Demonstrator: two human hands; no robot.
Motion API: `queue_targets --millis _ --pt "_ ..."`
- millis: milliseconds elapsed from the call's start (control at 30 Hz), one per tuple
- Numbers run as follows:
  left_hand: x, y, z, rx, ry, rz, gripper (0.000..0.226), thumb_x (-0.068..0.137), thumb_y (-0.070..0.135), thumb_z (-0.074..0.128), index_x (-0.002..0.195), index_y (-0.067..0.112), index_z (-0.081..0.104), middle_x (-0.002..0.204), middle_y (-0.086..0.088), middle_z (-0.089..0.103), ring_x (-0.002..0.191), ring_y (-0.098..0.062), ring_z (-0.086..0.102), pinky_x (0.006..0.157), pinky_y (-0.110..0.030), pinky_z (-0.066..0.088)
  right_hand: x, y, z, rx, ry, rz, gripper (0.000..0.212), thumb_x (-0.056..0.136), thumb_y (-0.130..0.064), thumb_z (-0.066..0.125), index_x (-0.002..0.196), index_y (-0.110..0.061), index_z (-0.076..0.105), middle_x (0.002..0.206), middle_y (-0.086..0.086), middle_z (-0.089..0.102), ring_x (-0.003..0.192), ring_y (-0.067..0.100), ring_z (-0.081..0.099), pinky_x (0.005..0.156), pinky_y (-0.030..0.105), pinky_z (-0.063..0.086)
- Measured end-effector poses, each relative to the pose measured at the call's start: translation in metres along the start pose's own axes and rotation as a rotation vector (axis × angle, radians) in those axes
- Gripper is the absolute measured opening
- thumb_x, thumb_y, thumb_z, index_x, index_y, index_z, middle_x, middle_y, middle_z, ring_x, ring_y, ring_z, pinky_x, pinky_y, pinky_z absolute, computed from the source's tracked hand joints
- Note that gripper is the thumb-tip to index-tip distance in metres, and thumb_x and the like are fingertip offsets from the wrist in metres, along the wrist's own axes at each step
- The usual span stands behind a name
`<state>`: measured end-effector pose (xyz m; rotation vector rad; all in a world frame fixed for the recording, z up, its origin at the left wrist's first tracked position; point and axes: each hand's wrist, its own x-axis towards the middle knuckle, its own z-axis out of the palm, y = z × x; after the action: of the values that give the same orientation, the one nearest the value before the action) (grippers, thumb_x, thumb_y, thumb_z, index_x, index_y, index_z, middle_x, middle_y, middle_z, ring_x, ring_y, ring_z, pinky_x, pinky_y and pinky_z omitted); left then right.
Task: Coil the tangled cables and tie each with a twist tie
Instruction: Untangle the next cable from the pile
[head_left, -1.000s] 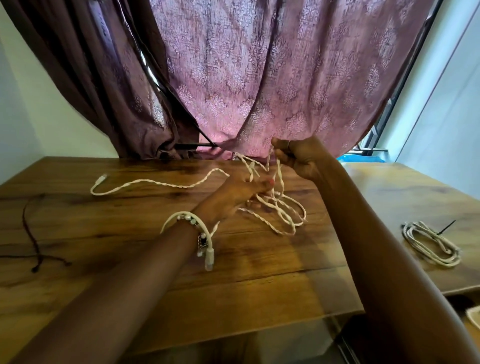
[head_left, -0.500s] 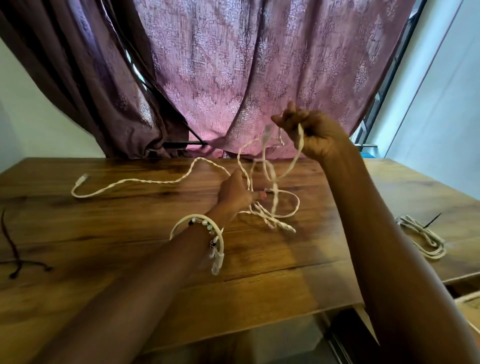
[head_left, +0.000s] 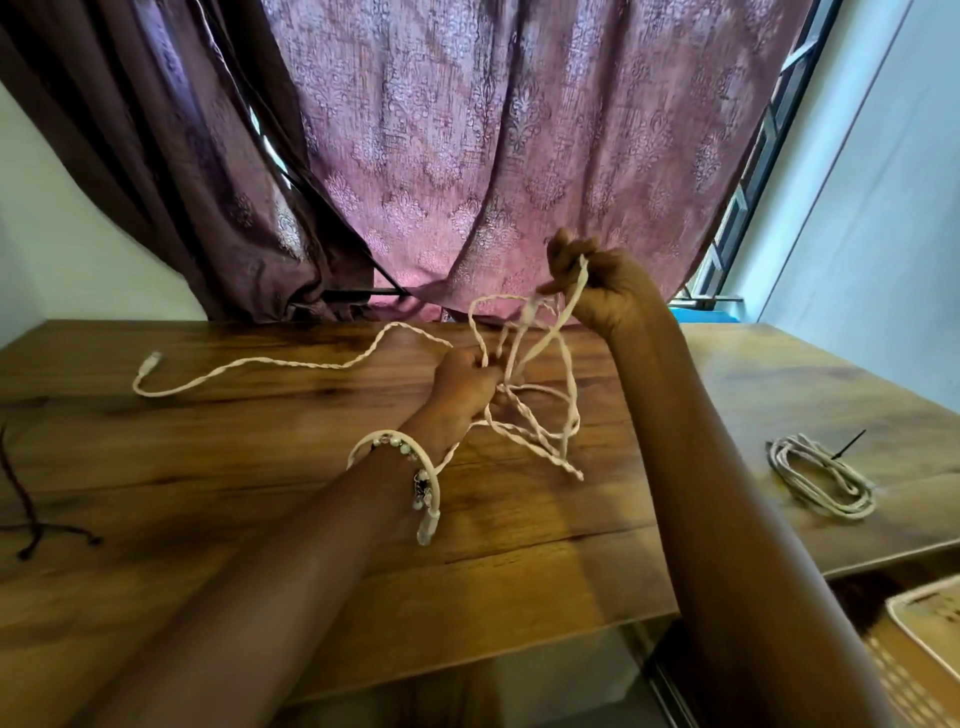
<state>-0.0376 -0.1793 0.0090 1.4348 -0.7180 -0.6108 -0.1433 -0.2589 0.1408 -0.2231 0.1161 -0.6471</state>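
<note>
In the head view, the wooden table (head_left: 260, 519) fills the lower half of the frame. The tangled cable (head_left: 540, 436), cream and twisted, lies in the middle of the frame. The left hand (head_left: 465, 382) is near the centre, low over the table, and its fingers are curled around some strands of this cable. One end of the cable is looped around the left wrist, beside a beaded bracelet (head_left: 415, 457), and its plug hangs down under the wrist. The right hand (head_left: 597, 283) is raised higher, above and right of centre, in front of the curtain (head_left: 493, 156). It is closed like a fist and grips several loops. The other cable end (head_left: 154, 358) lies flat at the left. At the right edge a coiled cable (head_left: 821, 475) rests on the table, with a black twist tie (head_left: 849, 445) on it. A dark cord (head_left: 26, 514) lies at the far left.
</note>
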Motion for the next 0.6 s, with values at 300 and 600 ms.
queue_targets --millis 300,600 --pt "0.016 0.008 -0.036 0.689 0.500 0.046 0.025 0.087 0.030 0.064 0.098 0.008 0.064 0.098 -0.013 0.068 0.086 -0.031 0.066 0.064 -0.033 0.051 -0.028 0.005 -0.012 -0.273 0.041 0.105 0.026 0.092 0.009 0.030 0.115 0.016 0.038 0.096 0.049 0.049 0.028 0.021 0.050 0.022 0.020 0.033" --pt "0.009 0.000 -0.036 0.925 0.234 0.287 0.018 0.088 0.023 0.064 0.097 0.008 0.065 0.098 -0.012 0.067 0.089 -0.029 0.066 0.063 -0.032 0.044 -0.026 0.007 0.019 -0.553 -0.248 0.165 0.017 0.099 -0.011 0.036 0.113 -0.001 0.037 0.061 0.013 0.059 0.025 0.008 0.040 0.018 0.017 0.022"
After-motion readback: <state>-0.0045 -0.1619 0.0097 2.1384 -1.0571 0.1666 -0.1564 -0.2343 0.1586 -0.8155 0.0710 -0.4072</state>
